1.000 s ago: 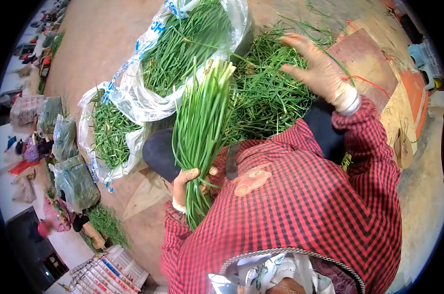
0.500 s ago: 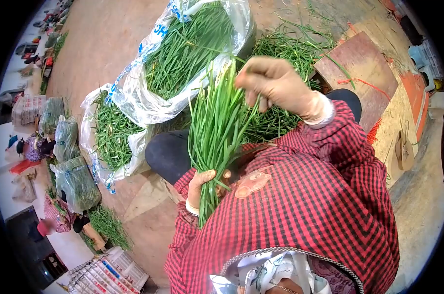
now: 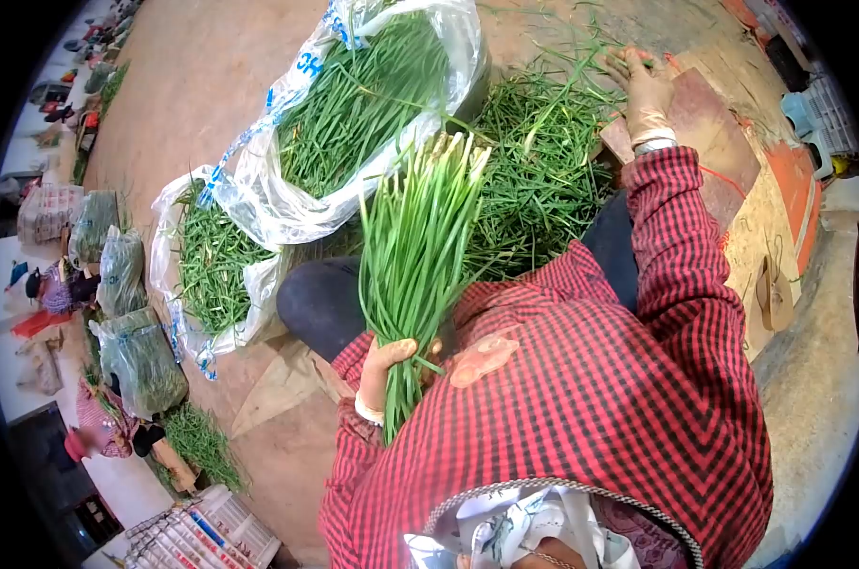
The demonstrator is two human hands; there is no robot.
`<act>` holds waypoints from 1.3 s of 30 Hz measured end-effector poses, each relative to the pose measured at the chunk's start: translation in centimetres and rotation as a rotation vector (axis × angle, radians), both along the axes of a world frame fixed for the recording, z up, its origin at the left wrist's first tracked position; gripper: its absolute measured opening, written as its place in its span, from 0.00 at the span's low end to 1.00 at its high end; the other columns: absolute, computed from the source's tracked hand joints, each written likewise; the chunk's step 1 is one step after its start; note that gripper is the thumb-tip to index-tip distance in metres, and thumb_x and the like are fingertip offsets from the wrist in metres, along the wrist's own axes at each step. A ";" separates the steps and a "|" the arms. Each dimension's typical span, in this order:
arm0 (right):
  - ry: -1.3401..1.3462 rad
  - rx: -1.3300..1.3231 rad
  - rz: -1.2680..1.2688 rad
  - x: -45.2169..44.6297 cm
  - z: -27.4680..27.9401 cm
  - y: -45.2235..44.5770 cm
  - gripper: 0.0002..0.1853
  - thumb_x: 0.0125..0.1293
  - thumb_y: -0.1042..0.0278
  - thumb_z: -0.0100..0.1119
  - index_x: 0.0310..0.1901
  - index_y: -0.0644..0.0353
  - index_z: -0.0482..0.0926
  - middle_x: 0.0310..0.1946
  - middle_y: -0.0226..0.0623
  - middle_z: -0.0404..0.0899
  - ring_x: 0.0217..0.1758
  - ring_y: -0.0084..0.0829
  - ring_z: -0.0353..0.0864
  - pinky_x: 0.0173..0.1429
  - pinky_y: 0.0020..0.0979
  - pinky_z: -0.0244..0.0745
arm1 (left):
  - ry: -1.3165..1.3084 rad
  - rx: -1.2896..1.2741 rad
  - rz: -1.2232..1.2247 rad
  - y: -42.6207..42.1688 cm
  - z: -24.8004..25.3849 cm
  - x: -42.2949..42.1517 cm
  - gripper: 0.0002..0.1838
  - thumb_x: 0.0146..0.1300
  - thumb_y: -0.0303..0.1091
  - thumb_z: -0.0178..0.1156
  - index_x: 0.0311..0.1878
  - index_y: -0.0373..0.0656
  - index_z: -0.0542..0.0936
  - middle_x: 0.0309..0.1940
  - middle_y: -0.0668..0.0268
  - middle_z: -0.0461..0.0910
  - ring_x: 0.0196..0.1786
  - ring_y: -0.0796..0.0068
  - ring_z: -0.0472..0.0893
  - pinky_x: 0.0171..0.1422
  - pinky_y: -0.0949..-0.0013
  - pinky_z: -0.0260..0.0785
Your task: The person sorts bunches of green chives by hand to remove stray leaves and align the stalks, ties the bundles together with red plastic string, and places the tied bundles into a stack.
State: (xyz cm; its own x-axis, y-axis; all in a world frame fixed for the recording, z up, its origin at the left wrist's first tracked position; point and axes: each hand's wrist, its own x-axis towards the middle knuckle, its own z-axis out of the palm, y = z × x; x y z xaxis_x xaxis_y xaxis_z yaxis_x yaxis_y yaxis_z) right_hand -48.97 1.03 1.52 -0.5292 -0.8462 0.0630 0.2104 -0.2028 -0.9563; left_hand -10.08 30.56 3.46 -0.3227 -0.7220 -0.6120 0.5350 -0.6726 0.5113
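Observation:
A bundle of long green stems [image 3: 420, 247] stands upright in front of my chest, pale ends up, with my left hand [image 3: 392, 365] wrapped round its lower part. My right hand [image 3: 646, 87] is stretched out at the upper right, beside the far edge of a loose green heap [image 3: 534, 171]. Its fingers are bent near some stems; whether they hold any is too small to tell. Left of the heap, an open clear plastic bag [image 3: 297, 204] holds many more long stems. A smaller open bag [image 3: 169, 237] of green pieces lies to its left.
A reddish board [image 3: 714, 133] lies right of the heap, with red string on it. Filled plastic bags [image 3: 140, 365] stand at the left. Two other people [image 3: 102, 422] sit along the left side. A stack of crates [image 3: 207, 531] is at the lower left.
My right hand first moved in to the top of the bundle, then away to the upper right beyond the heap. The bundle, still in my left hand, has shifted slightly right since the earliest frame.

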 end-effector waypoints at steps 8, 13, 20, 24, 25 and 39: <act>1.140 -0.221 0.831 10.4 3.6 5.2 0.47 0.56 0.38 0.65 0.69 0.64 0.64 0.68 0.54 0.64 0.72 0.47 0.63 0.76 0.40 0.56 | -0.201 -0.019 0.014 -0.5 0.9 -0.7 0.23 0.56 0.27 0.61 0.57 0.35 0.75 0.40 0.58 0.84 0.34 0.74 0.83 0.36 0.75 0.76; 1.371 -0.286 1.070 13.8 4.2 4.7 0.21 0.64 0.49 0.63 0.45 0.60 0.84 0.43 0.44 0.84 0.51 0.40 0.81 0.58 0.38 0.72 | -0.230 -0.048 0.015 -0.5 1.4 -1.8 0.24 0.56 0.30 0.64 0.56 0.34 0.75 0.39 0.57 0.84 0.32 0.73 0.82 0.37 0.75 0.74; 0.586 -0.053 0.776 9.2 4.5 2.9 0.17 0.70 0.53 0.59 0.44 0.61 0.84 0.35 0.30 0.85 0.41 0.22 0.81 0.51 0.26 0.75 | 0.513 -0.026 0.091 0.4 -1.5 -0.3 0.25 0.65 0.39 0.54 0.58 0.29 0.70 0.35 0.51 0.80 0.24 0.75 0.78 0.22 0.79 0.68; 0.885 0.098 0.637 6.6 4.1 3.9 0.21 0.67 0.52 0.62 0.53 0.61 0.80 0.46 0.34 0.83 0.50 0.25 0.80 0.58 0.28 0.73 | 0.795 -0.324 0.109 0.1 -3.4 -0.6 0.24 0.69 0.42 0.49 0.51 0.24 0.71 0.38 0.49 0.79 0.16 0.82 0.72 0.17 0.81 0.64; 0.801 0.132 0.694 6.8 4.5 4.8 0.23 0.68 0.55 0.61 0.58 0.61 0.78 0.52 0.36 0.81 0.54 0.25 0.78 0.61 0.28 0.73 | 0.794 -0.330 0.113 -0.1 -3.8 -0.5 0.24 0.69 0.42 0.49 0.51 0.24 0.71 0.38 0.49 0.79 0.16 0.82 0.72 0.17 0.81 0.64; 1.022 -0.207 0.960 14.4 4.5 9.2 0.10 0.64 0.60 0.63 0.44 0.54 0.83 0.28 0.38 0.82 0.29 0.34 0.83 0.37 0.32 0.77 | 0.910 -0.375 0.059 0.2 -4.1 -1.1 0.26 0.70 0.44 0.49 0.54 0.24 0.70 0.40 0.51 0.79 0.22 0.79 0.76 0.22 0.77 0.68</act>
State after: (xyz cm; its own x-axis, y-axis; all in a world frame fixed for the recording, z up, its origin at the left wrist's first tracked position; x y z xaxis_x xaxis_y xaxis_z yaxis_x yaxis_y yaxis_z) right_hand -34.53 10.24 5.98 0.5907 -0.7741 0.2278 -0.4116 -0.5319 -0.7401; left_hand -11.14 30.72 -0.62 -0.5142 -0.8487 0.1237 0.8576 -0.5105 0.0620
